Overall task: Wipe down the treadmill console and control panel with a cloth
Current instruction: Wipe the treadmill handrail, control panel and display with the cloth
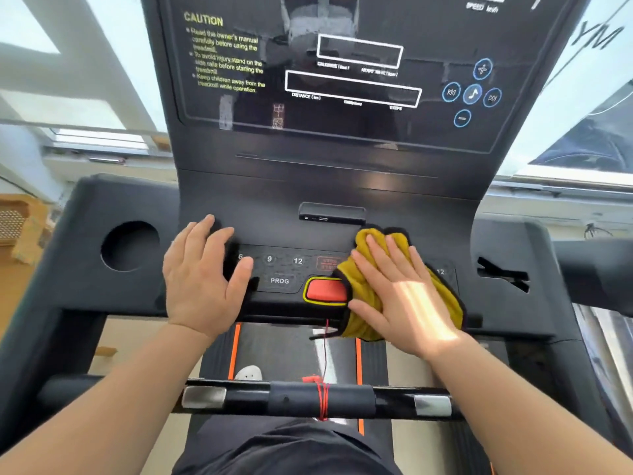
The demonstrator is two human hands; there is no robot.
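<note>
The dark treadmill console (329, 159) fills the upper view, with a glossy display and yellow caution text. Below it lies the control panel (284, 269) with number keys, a PROG key and a red stop button (325, 290). A yellow cloth with dark edging (366, 303) is spread on the panel's right half. My right hand (400, 293) presses flat on the cloth, fingers spread. My left hand (202, 279) rests flat on the panel's left side, holding nothing, covering some keys.
A round cup holder (130, 245) sits left of the panel and a slotted recess (503, 274) on the right. A black handlebar (315, 399) with a red cord (322, 395) crosses below my wrists. The treadmill belt (294, 351) lies beneath.
</note>
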